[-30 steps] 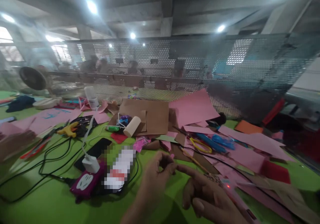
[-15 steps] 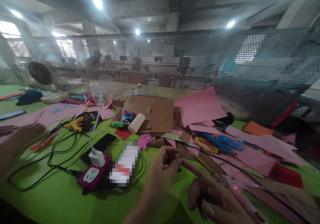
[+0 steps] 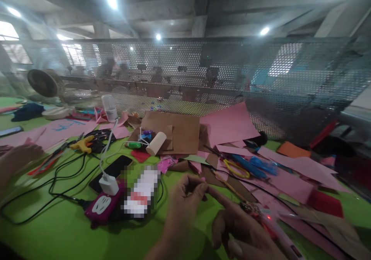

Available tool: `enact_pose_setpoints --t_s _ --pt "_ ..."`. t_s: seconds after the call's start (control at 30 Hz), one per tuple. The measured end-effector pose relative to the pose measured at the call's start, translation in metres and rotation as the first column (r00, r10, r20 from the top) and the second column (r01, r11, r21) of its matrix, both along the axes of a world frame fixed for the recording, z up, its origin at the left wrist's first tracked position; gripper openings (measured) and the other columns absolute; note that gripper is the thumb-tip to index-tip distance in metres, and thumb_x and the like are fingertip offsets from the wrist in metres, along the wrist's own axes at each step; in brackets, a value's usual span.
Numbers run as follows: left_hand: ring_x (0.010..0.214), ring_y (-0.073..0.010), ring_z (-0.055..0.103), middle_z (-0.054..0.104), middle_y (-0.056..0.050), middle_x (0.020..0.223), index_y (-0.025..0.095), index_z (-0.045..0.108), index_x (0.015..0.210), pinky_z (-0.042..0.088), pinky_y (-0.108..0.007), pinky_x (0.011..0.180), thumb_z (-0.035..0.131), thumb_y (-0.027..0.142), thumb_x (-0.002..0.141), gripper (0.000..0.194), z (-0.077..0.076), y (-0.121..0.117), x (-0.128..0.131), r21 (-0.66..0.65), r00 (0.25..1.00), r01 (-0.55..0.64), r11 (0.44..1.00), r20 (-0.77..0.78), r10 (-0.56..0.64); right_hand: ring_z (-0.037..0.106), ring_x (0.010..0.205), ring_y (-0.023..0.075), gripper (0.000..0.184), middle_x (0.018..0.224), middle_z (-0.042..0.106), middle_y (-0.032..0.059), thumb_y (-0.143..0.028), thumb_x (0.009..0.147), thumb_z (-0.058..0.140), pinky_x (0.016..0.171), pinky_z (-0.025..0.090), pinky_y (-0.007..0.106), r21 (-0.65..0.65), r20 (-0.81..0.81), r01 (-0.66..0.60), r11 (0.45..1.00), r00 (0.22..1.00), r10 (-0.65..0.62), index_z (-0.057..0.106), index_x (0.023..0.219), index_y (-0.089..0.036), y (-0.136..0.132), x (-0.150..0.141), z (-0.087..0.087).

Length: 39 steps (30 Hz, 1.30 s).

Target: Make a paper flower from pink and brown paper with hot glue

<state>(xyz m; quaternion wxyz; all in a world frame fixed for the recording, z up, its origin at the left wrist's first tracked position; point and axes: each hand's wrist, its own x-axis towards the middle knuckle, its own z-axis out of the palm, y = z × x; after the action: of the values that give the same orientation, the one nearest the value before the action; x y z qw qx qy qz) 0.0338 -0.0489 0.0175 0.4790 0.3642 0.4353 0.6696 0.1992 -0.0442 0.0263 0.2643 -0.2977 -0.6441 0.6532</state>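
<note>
My left hand [image 3: 185, 198] is closed in a pinch near the middle of the table. A small pink piece [image 3: 203, 180] shows at its fingertips, mostly hidden, so I cannot make out its kind. My right hand [image 3: 240, 221] reaches in from the lower right, its index finger stretched out to the left hand's fingertips. The other right fingers are loosely bent, with nothing visible in them. Just beyond the right hand lies a pink hot glue gun [image 3: 279, 231] with a lit red light, partly hidden by that hand.
Another person's hand [image 3: 21, 157] rests at the left. A purple power strip [image 3: 102, 209] with cables, a black phone [image 3: 123, 165] and yellow-handled pliers [image 3: 82, 144] lie left of centre. Brown cardboard [image 3: 185, 134], yellow-handled scissors [image 3: 236, 169] and pink paper sheets [image 3: 292, 180] cover the back and right.
The other person's hand has come in at the left edge since a second ago. The view has shifted slightly. My two hands keep nearly the same pose, fingertips together.
</note>
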Motion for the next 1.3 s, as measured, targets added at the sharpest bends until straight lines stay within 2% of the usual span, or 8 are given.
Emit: enact_pose_setpoints --t_s 0.1,0.2,0.37,0.5,0.6,0.83,1.03,1.3 --pt "0.062 -0.012 0.054 0.061 -0.001 0.068 0.016 0.061 0.077 0.043 -0.024 0.059 0.068 0.034 0.079 0.019 -0.004 0.0 0.0 0.007 0.997 -0.057 0.998 -0.041 0.057 0.055 0.073 0.0204 0.101 0.084 0.068 0.0054 -0.06 0.077 0.07 0.066 0.037 0.032 0.032 0.002 -0.072 0.997 0.997 0.072 0.016 0.155 -0.025 0.0 -0.003 -0.003" --pt "0.063 -0.0123 0.055 0.061 0.0 0.068 0.017 0.061 0.077 0.043 -0.024 0.06 0.07 0.037 0.077 0.022 -0.003 -0.001 0.0 0.024 0.997 -0.08 0.997 0.008 0.08 0.056 0.075 0.0205 0.105 0.087 0.069 0.0061 -0.061 0.076 0.07 0.068 0.039 0.033 0.038 -0.014 -0.131 0.991 0.991 0.131 0.011 0.156 -0.026 0.0 -0.004 -0.006" --pt "0.058 -0.0102 0.054 0.059 0.002 0.065 0.016 0.059 0.075 0.042 -0.022 0.057 0.077 0.044 0.07 0.034 0.006 -0.001 -0.004 0.041 0.982 0.071 0.997 0.17 -0.077 0.056 0.072 0.0194 0.106 0.085 0.069 0.0064 -0.063 0.076 0.069 0.066 0.038 0.032 0.061 -0.039 -0.125 0.99 0.991 0.128 0.01 0.156 -0.025 0.004 -0.002 -0.012" --pt "0.06 -0.0097 0.054 0.058 0.002 0.065 0.015 0.059 0.074 0.042 -0.022 0.06 0.078 0.043 0.071 0.034 0.009 0.0 -0.008 0.058 0.97 0.146 0.988 0.19 -0.154 0.055 0.072 0.0184 0.102 0.087 0.068 0.0057 -0.061 0.076 0.07 0.064 0.038 0.03 0.027 -0.037 -0.139 0.99 0.989 0.14 0.015 0.155 -0.028 0.005 0.0 -0.01" --pt "0.061 -0.0102 0.053 0.056 0.002 0.067 0.016 0.057 0.075 0.042 -0.022 0.061 0.073 0.044 0.076 0.032 0.006 0.0 -0.009 0.082 0.98 0.146 0.986 0.123 -0.155 0.056 0.075 0.0196 0.097 0.086 0.067 0.0053 -0.059 0.078 0.069 0.066 0.038 0.031 0.033 -0.015 -0.119 0.992 0.993 0.12 0.017 0.155 -0.029 0.005 0.0 -0.005" --pt "0.058 -0.0105 0.038 0.046 0.002 0.072 0.02 0.051 0.086 0.029 -0.024 0.051 0.051 0.042 0.093 0.023 -0.003 -0.003 -0.004 0.104 0.978 0.036 0.994 -0.21 -0.013 0.055 0.076 0.0205 0.094 0.086 0.067 0.0056 -0.059 0.079 0.069 0.068 0.038 0.033 0.055 0.029 -0.091 0.994 0.996 0.089 0.022 0.154 -0.028 0.002 -0.001 0.002" --pt "0.06 -0.0123 0.038 0.043 0.002 0.071 0.021 0.049 0.083 0.03 -0.025 0.053 0.049 0.044 0.093 0.025 -0.002 -0.006 -0.004 0.094 0.977 0.067 0.993 -0.206 -0.046 0.057 0.077 0.0193 0.095 0.086 0.066 0.0054 -0.054 0.076 0.074 0.062 0.037 0.028 -0.091 -0.063 -0.068 0.994 0.996 0.062 0.025 0.153 -0.027 0.002 0.0 0.001" --pt "0.056 -0.0108 0.038 0.043 0.004 0.068 0.021 0.05 0.083 0.031 -0.023 0.052 0.05 0.042 0.093 0.024 -0.004 -0.005 -0.005 0.088 0.978 0.05 0.995 -0.207 -0.03 0.057 0.073 0.0179 0.096 0.083 0.066 0.0039 -0.05 0.074 0.077 0.06 0.037 0.026 -0.143 -0.132 -0.05 0.988 0.991 0.031 0.027 0.152 -0.028 0.001 -0.001 0.002"
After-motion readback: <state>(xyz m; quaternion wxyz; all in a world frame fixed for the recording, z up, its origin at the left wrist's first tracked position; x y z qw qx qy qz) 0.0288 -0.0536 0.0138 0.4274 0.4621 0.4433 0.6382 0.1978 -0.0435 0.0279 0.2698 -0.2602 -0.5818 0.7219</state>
